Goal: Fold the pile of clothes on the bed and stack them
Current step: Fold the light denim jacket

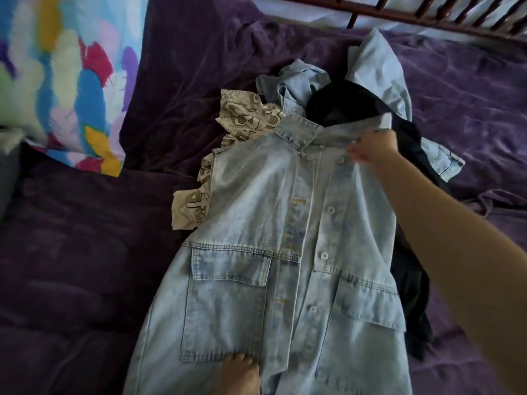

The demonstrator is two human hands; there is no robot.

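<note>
The bed point(85, 252), under a purple cover, shows no folded stack anywhere in view; the task is judged to be at an early stage. The denim shirt point(256, 223) lies front-up and full length across the middle of the bed, buttons undone, sleeves not visible, no fold yet made in it. Beyond its collar and under its upper part the unsorted pile remains: a black garment point(342, 106) running down the shirt's right side, a second pale denim garment point(382, 69) beyond the collar, and a cream patterned garment point(245, 118) at the shirt's left shoulder. The hands are well apart. The right hand point(373, 149), blurred, grips the shirt's right shoulder beside the collar. The left hand point(242, 374) rests its fingertips below the shirt's left pocket; whether it pinches cannot be told.
</note>
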